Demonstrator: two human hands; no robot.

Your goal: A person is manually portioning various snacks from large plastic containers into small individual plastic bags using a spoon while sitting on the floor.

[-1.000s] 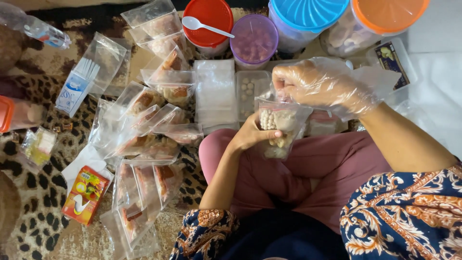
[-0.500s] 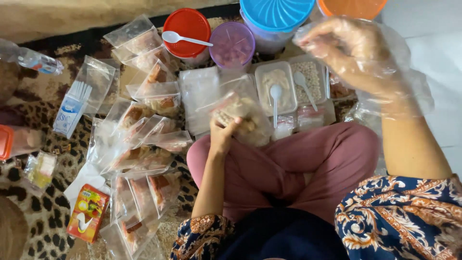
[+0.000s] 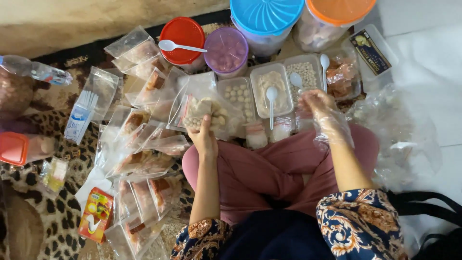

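Note:
My left hand (image 3: pixel 203 140) grips a clear plastic bag (image 3: pixel 204 113) filled with pale round snacks and flat pieces, holding it just past my left knee. My right hand (image 3: pixel 321 107) wears a loose clear plastic glove and reaches down with fingers bent toward the clear trays in front of me; whether it holds anything is hidden. Nearest to it are a tray of small white balls (image 3: pixel 305 72) with a white spoon (image 3: pixel 296 80) and a tray of beige crumbs (image 3: pixel 271 86) with another spoon (image 3: pixel 271 96).
Several filled clear bags (image 3: pixel 139 159) lie on the leopard-print mat at my left. Round tubs stand at the back: red lid with spoon (image 3: pixel 183 34), purple (image 3: pixel 226 50), blue (image 3: pixel 266 14), orange (image 3: pixel 339 9). A crumpled plastic sheet (image 3: pixel 402 139) lies at right.
My left hand has carried the filled bag from over my lap out to the left front. My gloved right hand has dropped from up high to the trays.

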